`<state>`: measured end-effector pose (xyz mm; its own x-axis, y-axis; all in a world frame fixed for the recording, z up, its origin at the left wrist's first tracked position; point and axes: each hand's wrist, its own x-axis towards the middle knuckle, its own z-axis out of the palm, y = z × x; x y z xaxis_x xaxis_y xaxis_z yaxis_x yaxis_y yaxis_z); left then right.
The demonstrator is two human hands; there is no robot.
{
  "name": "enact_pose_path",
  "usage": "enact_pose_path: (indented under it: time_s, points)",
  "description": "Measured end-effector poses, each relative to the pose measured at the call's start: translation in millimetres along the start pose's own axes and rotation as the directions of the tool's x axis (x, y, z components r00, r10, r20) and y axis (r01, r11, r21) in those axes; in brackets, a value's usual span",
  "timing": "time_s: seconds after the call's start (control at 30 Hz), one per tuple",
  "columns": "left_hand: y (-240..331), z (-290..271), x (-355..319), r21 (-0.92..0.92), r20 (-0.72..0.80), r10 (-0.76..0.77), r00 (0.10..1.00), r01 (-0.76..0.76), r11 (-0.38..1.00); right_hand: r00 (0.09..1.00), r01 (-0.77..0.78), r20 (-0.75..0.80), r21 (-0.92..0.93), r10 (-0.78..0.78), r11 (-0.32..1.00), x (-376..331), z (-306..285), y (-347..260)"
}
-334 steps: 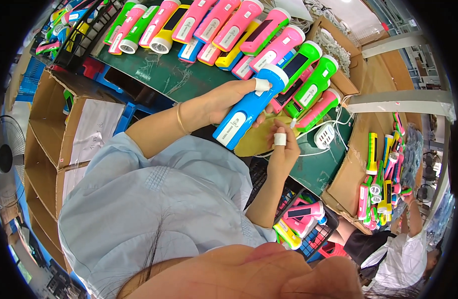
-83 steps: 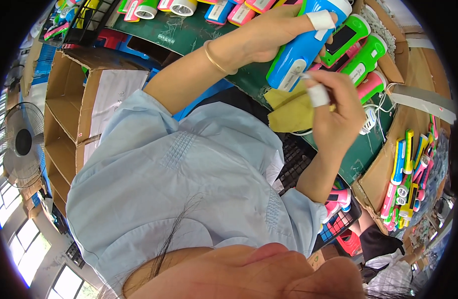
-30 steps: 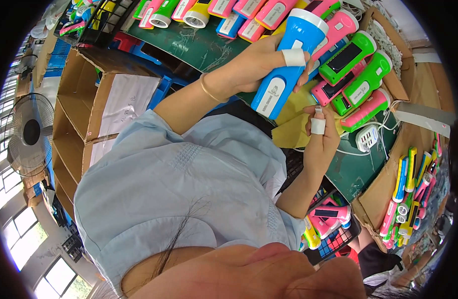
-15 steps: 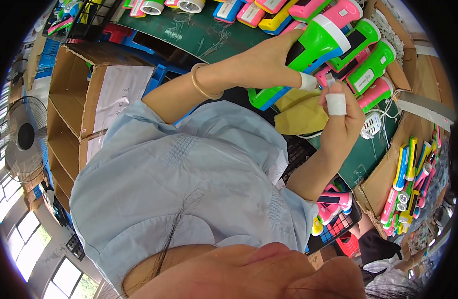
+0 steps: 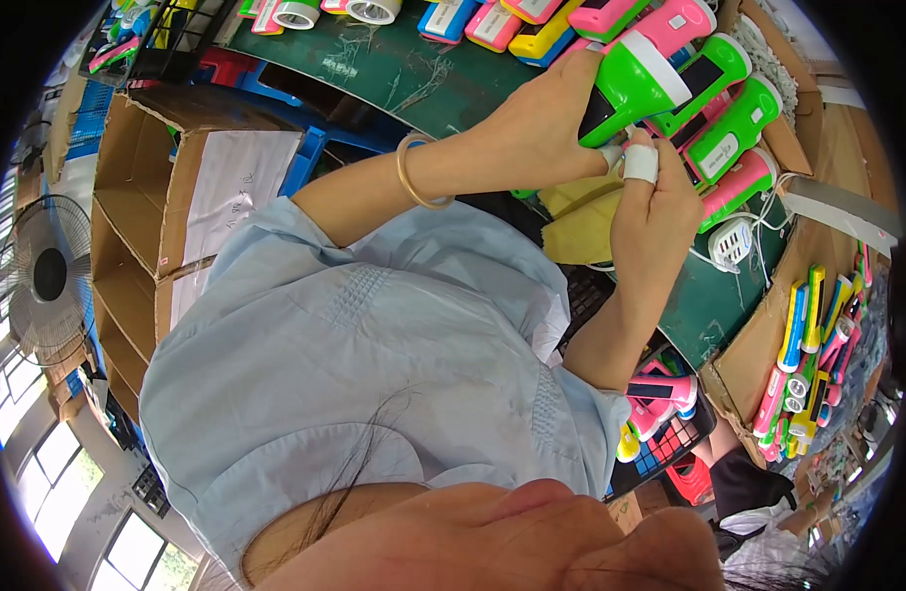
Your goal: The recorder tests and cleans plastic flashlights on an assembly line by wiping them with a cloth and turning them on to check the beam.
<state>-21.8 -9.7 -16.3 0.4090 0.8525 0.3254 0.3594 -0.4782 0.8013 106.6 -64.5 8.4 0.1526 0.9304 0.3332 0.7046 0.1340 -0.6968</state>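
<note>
Glossy plastic green torch (image 5: 635,94), matt yellow cloth (image 5: 591,227)

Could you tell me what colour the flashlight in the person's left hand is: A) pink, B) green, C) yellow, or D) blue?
B: the left hand grips a green flashlight with a white band near its head, while the right hand touches its underside.

You are standing over a dark green table (image 5: 394,74) that runs across the far side, its top scratched pale in places. To your left stand open cardboard boxes (image 5: 137,246) stacked like shelves — one with a white sheet of paper (image 5: 231,197) on its side. Further left, a standing fan (image 5: 44,291) faces the room. At the near left, bright windows (image 5: 39,473) let in daylight. On the right, a cardboard tray (image 5: 758,364) edges the table.
</note>
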Motion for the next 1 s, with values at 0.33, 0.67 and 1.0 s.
enact_pose_path:
  time_s: [0.33,0.67,1.0]
  points:
    - [-0.9,6.9,6.4,0.095,-0.009,0.103,0.995,-0.102,0.990,0.999,-0.009,-0.041,-0.005,0.008,1.000,0.0,-0.3,3.1]
    - [-4.9,-22.1,26.4,-0.694,0.065,-0.303,0.951,0.261,0.671,0.942,-0.015,-0.331,0.140,0.061,0.990,-23.7,-30.4,11.0]
    - [13.5,1.8,19.5,-0.875,0.097,-0.242,0.965,0.199,0.442,0.928,-0.371,0.173,0.511,0.330,0.776,-23.9,9.2,12.1]
